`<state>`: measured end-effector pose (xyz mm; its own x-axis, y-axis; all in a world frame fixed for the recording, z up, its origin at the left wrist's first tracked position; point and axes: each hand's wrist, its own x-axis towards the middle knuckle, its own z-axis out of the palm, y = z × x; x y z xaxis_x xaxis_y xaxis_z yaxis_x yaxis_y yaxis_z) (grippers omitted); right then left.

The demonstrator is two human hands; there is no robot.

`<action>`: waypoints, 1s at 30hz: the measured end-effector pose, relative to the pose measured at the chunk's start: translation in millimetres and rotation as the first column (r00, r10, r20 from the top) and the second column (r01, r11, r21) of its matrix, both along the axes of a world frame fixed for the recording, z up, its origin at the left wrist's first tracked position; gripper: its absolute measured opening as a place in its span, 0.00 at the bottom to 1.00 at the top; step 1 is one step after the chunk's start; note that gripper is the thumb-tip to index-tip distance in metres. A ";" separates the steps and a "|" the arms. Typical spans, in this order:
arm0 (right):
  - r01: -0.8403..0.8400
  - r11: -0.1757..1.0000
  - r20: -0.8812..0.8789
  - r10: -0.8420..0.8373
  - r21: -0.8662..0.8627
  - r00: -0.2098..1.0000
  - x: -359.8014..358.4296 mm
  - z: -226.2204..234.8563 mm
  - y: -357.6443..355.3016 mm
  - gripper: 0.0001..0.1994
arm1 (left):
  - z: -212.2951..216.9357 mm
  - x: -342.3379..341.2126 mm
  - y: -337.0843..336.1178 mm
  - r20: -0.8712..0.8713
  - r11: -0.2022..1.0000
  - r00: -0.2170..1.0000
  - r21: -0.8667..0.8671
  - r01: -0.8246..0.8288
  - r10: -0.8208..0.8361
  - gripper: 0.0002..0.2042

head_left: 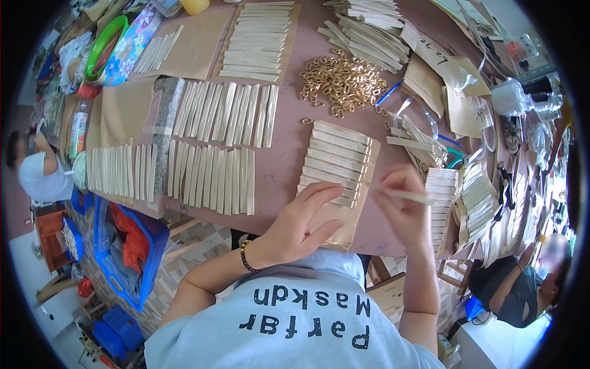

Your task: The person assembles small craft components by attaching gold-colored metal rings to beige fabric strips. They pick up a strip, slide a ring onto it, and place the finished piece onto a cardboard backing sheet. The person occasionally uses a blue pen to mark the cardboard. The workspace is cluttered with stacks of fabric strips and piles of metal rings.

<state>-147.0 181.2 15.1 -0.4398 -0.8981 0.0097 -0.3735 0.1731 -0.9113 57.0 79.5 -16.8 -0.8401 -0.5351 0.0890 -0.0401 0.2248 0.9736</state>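
My left hand [301, 221] rests flat, fingers spread, on a brown paper sheet [362, 184] that carries a column of pale cream strips [335, 160]. My right hand [402, 206] pinches one thin cream strip [409, 195] just right of that sheet, its tip pointing right. A dark bead bracelet sits on my left wrist. A heap of gold metal rings [343, 83] lies farther back on the mauve table [286, 160].
Rows of strips [215, 144] on brown paper fill the left and far table. Stacked strips [458, 197], plastic bags and a blue pen [389, 93] crowd the right. Blue crates [132, 258] stand on the floor at left. Other people sit at the far left and lower right.
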 end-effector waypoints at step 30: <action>-0.424 0.735 0.191 0.384 0.529 0.903 26.7 -8.8 -18.7 0.09 | -28.9 72.9 14.7 0.112 0.807 0.993 -0.589 0.036 0.037 0.18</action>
<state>-120.3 162.4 6.3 -0.0158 -0.8344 -0.5510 -0.4682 0.4931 -0.7333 129.9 94.2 -45.8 -0.8637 -0.4104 0.2925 -0.1404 0.7533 0.6425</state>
